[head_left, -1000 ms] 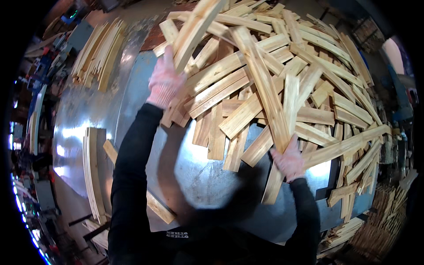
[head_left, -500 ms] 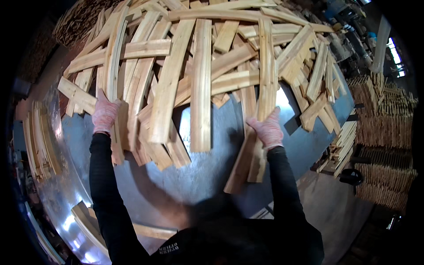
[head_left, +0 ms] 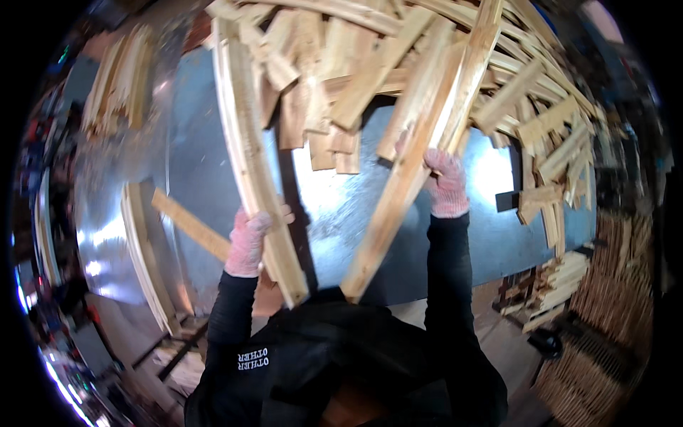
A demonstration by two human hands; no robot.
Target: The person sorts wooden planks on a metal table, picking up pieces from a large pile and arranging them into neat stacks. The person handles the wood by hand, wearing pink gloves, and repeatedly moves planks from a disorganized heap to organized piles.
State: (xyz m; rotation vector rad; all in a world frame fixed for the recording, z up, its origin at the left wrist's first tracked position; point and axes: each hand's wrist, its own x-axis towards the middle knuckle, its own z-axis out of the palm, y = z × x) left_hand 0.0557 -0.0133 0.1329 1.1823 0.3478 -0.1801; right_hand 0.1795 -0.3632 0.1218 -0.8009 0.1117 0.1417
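Observation:
My left hand (head_left: pixel 249 242), in a pinkish knit glove, is closed around a long pale wooden board (head_left: pixel 249 153) raised over the metal table. The board's near end reaches almost to my chest. My right hand (head_left: pixel 447 181), gloved alike, grips another long wooden board (head_left: pixel 398 203), its near end also close to my body. A second length of wood lies along the far part of that board; whether my right hand holds it too I cannot tell. Beyond both hands is a loose heap of wooden boards (head_left: pixel 384 67), crossing at many angles.
The grey metal table (head_left: pixel 334 206) spans the middle. Board stacks lie on its left, one at the far corner (head_left: pixel 121 78) and one nearer (head_left: pixel 146 256). A single thin board (head_left: pixel 191 224) lies beside my left hand. Tall wood stacks (head_left: pixel 605 299) stand at the right.
Both hands have drawn long boards out of the heap toward my body, my left hand moving right. The view has turned, so the table's left side shows more.

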